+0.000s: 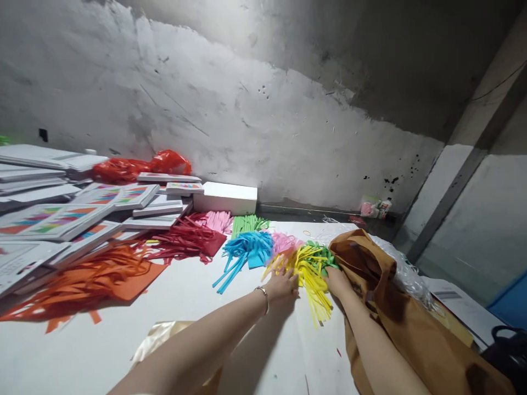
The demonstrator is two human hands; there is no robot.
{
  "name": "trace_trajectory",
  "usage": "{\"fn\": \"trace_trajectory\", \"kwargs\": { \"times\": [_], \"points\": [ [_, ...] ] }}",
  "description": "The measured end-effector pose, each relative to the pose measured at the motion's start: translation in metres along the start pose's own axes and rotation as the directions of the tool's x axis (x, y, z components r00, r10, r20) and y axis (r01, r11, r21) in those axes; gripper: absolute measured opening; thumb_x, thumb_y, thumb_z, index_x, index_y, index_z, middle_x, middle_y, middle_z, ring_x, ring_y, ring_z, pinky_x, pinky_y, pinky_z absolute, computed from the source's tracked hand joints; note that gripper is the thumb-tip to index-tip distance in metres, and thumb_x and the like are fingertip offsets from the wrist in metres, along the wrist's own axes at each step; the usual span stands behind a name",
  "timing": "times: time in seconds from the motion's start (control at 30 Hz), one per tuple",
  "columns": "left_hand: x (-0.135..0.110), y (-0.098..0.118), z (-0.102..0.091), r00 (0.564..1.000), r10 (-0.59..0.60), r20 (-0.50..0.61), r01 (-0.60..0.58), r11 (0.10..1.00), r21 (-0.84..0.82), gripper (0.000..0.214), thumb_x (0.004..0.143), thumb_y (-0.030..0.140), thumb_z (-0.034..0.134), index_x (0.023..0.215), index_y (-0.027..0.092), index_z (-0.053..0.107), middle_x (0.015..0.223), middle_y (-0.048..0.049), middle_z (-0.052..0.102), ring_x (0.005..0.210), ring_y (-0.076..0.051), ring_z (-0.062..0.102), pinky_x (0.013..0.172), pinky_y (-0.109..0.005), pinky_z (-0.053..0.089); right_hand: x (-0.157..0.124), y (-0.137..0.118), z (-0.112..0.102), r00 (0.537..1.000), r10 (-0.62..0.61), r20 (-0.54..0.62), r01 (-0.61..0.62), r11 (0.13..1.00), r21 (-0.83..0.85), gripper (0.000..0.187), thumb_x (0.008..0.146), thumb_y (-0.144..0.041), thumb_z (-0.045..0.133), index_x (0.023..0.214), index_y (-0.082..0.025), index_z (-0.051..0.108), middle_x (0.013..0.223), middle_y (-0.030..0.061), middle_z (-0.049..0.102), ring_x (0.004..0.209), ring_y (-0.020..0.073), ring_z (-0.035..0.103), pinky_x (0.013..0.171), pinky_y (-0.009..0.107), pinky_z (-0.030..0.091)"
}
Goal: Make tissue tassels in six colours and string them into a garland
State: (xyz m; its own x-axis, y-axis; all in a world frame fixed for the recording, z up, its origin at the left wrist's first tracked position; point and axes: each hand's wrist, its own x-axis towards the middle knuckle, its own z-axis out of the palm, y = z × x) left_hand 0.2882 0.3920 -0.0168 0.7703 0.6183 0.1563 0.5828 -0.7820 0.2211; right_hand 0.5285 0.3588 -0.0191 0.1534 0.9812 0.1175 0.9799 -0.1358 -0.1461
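The forearms were cut off at the near edge, the left one hiding part of a glossy cream item (154, 340). To the right, brown cloth (407, 315) ran out of view. Farther in, yellow fringed paper (315, 280) lay between the hands; the left hand (282, 284) rested at its left side, and the right hand (336, 281) reached to its right, fingertips hard to make out among the strips. I could not tell whether either hand gripped anything. Green strips (327, 253) were partly covered just beyond. The white tabletop (247, 323) stretched left, under orange fringe (99, 277), toward stacked flat boxes (53, 219). A patchy gray wall (214, 109) stood at the far side.
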Motion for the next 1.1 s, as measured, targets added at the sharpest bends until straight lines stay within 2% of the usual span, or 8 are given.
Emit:
{"fn": "trace_trajectory", "kwargs": {
  "times": [0.2,0.3,0.4,0.6,0.73,0.87,1.0,1.1],
  "points": [
    [-0.007,-0.057,-0.005,0.999,-0.048,-0.011,0.049,0.995,0.083,0.025,0.097,0.032,0.06,0.116,0.016,0.065,0.124,-0.0088,0.064,0.115,-0.025,0.061,0.101,-0.051,0.048,0.014,0.014,0.005,0.999,0.018,0.048,-0.019,1.0,0.004,0.034,0.096,-0.036,0.063,0.123,-0.015,0.06,0.122,0.0092,0.063,0.104,0.022,0.065,0.089,0.043,0.056],
    [-0.013,-0.078,-0.015,0.999,-0.038,0.033,0.034,0.995,0.094,0.022,0.096,0.031,0.061,0.11,0.015,0.066,0.116,-0.0077,0.067,0.108,-0.023,0.064,0.097,-0.048,0.051,0.02,0.024,-0.01,0.999,0.033,0.011,-0.034,0.997,0.063,0.032,0.097,-0.036,0.062,0.123,-0.017,0.06,0.124,0.0087,0.062,0.105,0.0216,0.064,0.089,0.042,0.055],
    [-0.018,-0.083,-0.02,0.998,-0.051,0.029,0.049,0.996,0.08,0.014,0.097,0.024,0.059,0.101,0.014,0.068,0.107,-0.0064,0.07,0.105,-0.022,0.065,0.1,-0.049,0.048,0.031,0.035,-0.031,0.999,0.031,-0.008,-0.03,0.99,0.139,0.032,0.097,-0.037,0.062,0.123,-0.018,0.061,0.124,0.0076,0.062,0.104,0.022,0.064,0.088,0.042,0.056],
    [-0.018,-0.063,-0.026,0.99,-0.109,-0.092,0.105,0.993,-0.048,0.013,0.091,0.015,0.059,0.092,0.014,0.072,0.111,-0.0118,0.068,0.118,-0.032,0.057,0.104,-0.056,0.041,0.027,0.04,-0.056,0.999,0.046,-0.012,-0.042,0.972,0.23,0.031,0.096,-0.037,0.063,0.119,-0.016,0.062,0.118,0.0066,0.065,0.098,0.0201,0.066,0.083,0.039,0.057],
    [0.0,-0.033,-0.024,0.984,-0.113,-0.135,0.081,0.972,-0.222,0.016,0.092,0.019,0.059,0.102,0.016,0.072,0.116,-0.0135,0.065,0.111,-0.029,0.06,0.097,-0.046,0.049,0.001,0.032,-0.054,0.998,0.052,-0.037,-0.04,0.961,0.275,0.026,0.098,-0.037,0.06,0.114,-0.017,0.063,0.11,0.0056,0.067,0.091,0.0172,0.067,0.08,0.036,0.057],
    [0.024,0.0,-0.003,0.986,-0.139,-0.089,0.093,0.912,-0.401,0.032,0.096,0.032,0.061,0.125,0.016,0.059,0.117,-0.0087,0.065,0.095,-0.02,0.066,0.083,-0.039,0.057,-0.024,0.015,-0.038,1.0,0.012,-0.003,-0.01,0.954,0.3,0.026,0.097,-0.036,0.061,0.114,-0.016,0.064,0.11,0.0054,0.067,0.093,0.0179,0.067,0.08,0.037,0.057],
    [0.039,0.017,0.021,0.985,-0.168,-0.028,0.134,0.865,-0.483,0.029,0.096,0.033,0.062,0.119,0.015,0.062,0.118,-0.0085,0.065,0.098,-0.021,0.066,0.083,-0.04,0.058,-0.04,0.004,-0.026,0.996,-0.045,0.08,0.02,0.958,0.286,0.024,0.095,-0.036,0.064,0.107,-0.015,0.066,0.106,0.004,0.069,0.09,0.0175,0.067,0.079,0.036,0.057],
    [0.04,0.018,0.031,0.984,-0.18,-0.008,0.15,0.845,-0.514,0.027,0.097,0.033,0.061,0.117,0.015,0.063,0.116,-0.0081,0.066,0.099,-0.022,0.066,0.085,-0.041,0.058,-0.045,0.005,-0.037,0.993,-0.065,0.103,0.034,0.96,0.279,0.025,0.094,-0.036,0.066,0.107,-0.015,0.067,0.105,0.0043,0.069,0.09,0.0176,0.068,0.082,0.038,0.057]
  ]
}}
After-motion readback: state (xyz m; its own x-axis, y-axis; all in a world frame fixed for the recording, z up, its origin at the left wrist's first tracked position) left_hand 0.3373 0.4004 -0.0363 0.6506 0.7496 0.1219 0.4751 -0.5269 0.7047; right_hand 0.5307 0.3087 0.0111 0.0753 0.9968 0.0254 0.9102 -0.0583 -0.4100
